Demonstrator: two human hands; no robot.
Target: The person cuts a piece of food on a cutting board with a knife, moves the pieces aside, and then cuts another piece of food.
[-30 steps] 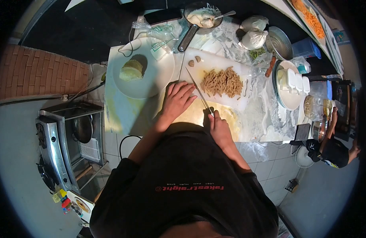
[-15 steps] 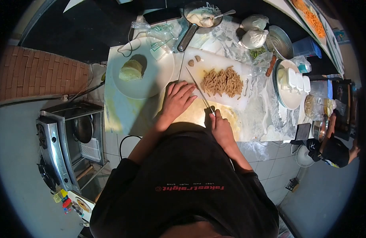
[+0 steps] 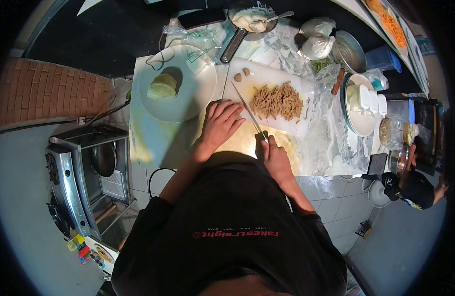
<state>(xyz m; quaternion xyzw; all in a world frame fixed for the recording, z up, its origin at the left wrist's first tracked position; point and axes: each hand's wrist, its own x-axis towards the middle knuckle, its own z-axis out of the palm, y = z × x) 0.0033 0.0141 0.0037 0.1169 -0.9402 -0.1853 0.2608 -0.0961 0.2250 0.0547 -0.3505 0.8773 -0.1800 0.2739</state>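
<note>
My right hand is wrapped round the handle of a knife, whose blade points up and left over the white cutting board. Flat at the board's left edge lies my left hand, fingers spread, holding nothing, with its fingertips near the blade. A pile of brown cut strips sits right of the knife, and two small brown pieces lie near the board's upper left.
Left of the board, a large plate holds a pale green cabbage piece. A pan with a spoon stands behind. White containers sit on the right; a person is at far right.
</note>
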